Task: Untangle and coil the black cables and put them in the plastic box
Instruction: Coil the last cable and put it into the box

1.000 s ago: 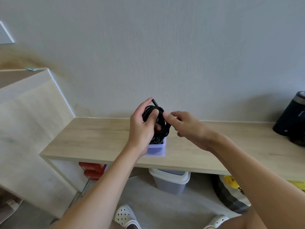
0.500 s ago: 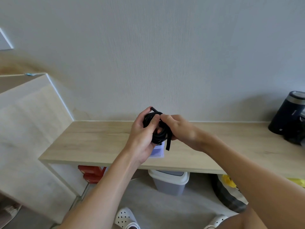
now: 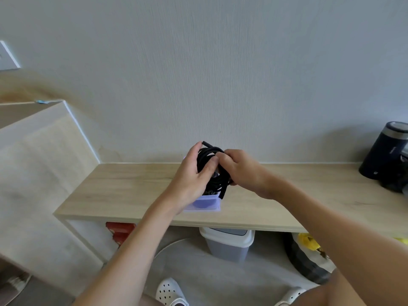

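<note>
Over the plastic box, your hands meet on the black cable coil. Your left hand curls its fingers round the loops from the left, and your right hand grips them from the right. One loose end hangs by the box's right edge. The box sits on the wooden shelf near its front edge, half hidden by your left wrist. Far right, a dark canister stands by the wall, its pale print too small to read. Under the shelf you've got a grey bin, red boxes and your white clogs.
</note>
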Available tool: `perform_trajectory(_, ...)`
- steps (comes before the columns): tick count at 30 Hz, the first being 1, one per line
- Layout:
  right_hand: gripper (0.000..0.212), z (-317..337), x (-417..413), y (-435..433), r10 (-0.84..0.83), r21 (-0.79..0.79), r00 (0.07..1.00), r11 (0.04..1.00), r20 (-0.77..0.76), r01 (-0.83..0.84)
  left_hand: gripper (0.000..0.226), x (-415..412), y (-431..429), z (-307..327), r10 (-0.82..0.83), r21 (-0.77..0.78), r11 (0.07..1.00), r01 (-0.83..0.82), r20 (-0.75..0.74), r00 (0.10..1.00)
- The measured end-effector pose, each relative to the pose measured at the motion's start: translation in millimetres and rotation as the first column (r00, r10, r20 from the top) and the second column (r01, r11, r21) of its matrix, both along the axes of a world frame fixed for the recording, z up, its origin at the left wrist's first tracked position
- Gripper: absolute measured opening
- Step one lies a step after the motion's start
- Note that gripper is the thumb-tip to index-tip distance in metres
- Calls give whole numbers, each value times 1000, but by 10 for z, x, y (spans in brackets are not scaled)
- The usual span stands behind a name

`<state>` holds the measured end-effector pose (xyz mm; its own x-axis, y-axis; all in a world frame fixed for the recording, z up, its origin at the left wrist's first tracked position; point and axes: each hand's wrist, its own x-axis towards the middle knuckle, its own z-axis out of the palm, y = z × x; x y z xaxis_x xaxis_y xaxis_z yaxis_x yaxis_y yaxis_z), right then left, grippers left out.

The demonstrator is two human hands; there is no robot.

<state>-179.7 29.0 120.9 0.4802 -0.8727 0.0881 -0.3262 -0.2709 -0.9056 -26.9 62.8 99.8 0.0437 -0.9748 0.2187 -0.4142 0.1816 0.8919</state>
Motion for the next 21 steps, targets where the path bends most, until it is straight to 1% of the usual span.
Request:
perform_trajectory(1, 29, 21, -19, 7, 15, -30, 999, 999, -51, -17, 73, 78, 2, 36, -60, 4, 998, 60, 73, 996)
perform_trajectory(2, 30, 44, -36, 12, 26, -68, 992, 997, -124, -34, 82, 148, 2, 95, -108, 3, 994, 110, 194, 975)
perform_trajectory(4, 31, 70, -42, 25, 58, -122, 967, 988, -249, -91, 93, 233, 7, 250, -176, 12, 982, 191, 450, 876)
perform_trajectory(5, 30, 84, -34, 37, 81, -136, 958, 983, -277, -122, 92, 235, 4, 322, -195, 10, 973, 229, 560, 805)
perform_trajectory(6, 28, 98, -22, 52, 106, -151, 953, 976, -284, -153, 84, 203, 14, 393, -195, -10, 964, 266, 655, 730)
perform_trajectory(7, 25, 118, -9, 68, 132, -170, 951, 968, -279, -184, 73, 168, 13, 432, -179, -32, 956, 293, 726, 664)
perform_trajectory(8, 24, 138, 2, 85, 158, -183, 949, 960, -272, -212, 63, 132, 17, 457, -168, -38, 952, 304, 766, 620)
perform_trajectory(9, 23, 150, 7, 101, 176, -194, 946, 953, -272, -234, 57, 112, 13, 457, -172, -21, 955, 294, 771, 614)
perform_trajectory(12, 20, 124, -14, 111, 162, -229, 934, 943, -317, -241, 46, 98, 17, 451, -242, 112, 967, 230, 696, 677)
perform_trajectory(15, 25, 33, -24, 101, 130, -222, 940, 953, -316, -206, 32, 74, 20, 413, -272, 153, 961, 230, 671, 690)
perform_trajectory(17, 25, -11, -23, 124, 138, -200, 952, 960, -272, -196, 22, 65, 11, 366, -277, 148, 959, 240, 658, 701)
perform_trajectory(18, 26, -20, -32, 132, 133, -174, 962, 969, -240, -177, 20, 64, 17, 348, -275, 142, 960, 242, 643, 714)
perform_trajectory(20, 32, -21, -83, 125, 102, -76, 985, 991, -138, -113, 23, 87, 16, 311, -252, 131, 967, 219, 620, 743)
perform_trajectory(21, 35, -30, -129, 103, 93, -2, 994, 996, -54, -93, 24, 107, 10, 286, -229, 122, 973, 196, 621, 750)
